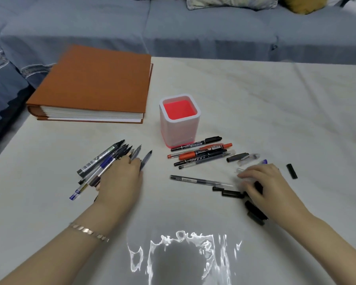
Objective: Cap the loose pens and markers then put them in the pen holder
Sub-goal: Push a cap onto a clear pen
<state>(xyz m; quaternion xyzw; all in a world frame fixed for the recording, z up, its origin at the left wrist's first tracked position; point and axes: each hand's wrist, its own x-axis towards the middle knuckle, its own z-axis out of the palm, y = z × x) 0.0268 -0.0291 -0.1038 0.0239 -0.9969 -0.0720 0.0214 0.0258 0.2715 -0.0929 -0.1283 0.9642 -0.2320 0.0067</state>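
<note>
Fingers (132, 164) of the left hand (119, 177) lie loosely on a fan of uncapped pens (103, 163) at centre left, resting on them rather than gripping. At centre right, the right hand (261, 182) is curled over scattered black caps (228, 192); blur hides whether it pinches one. Between the hands lies a single clear pen (199, 180). Just above it a cluster of markers (199, 154), black and orange, sits at the foot of the pen holder (179, 130), which stands mid-frame and looks empty.

Capping seems to be under way, with nothing stowed yet. The next move likely calls for matching a cap to a barrel and pushing it straight on until it seats.

The pens are thin, smooth plastic cylinders, apt to roll. The holder is a rounded square cup, white outside and red inside. Everything rests on a wrinkled pale cloth (255, 99). A thick orange book (97, 81) lies upper left, and a grey-blue sofa (193, 27) runs along the top.
</note>
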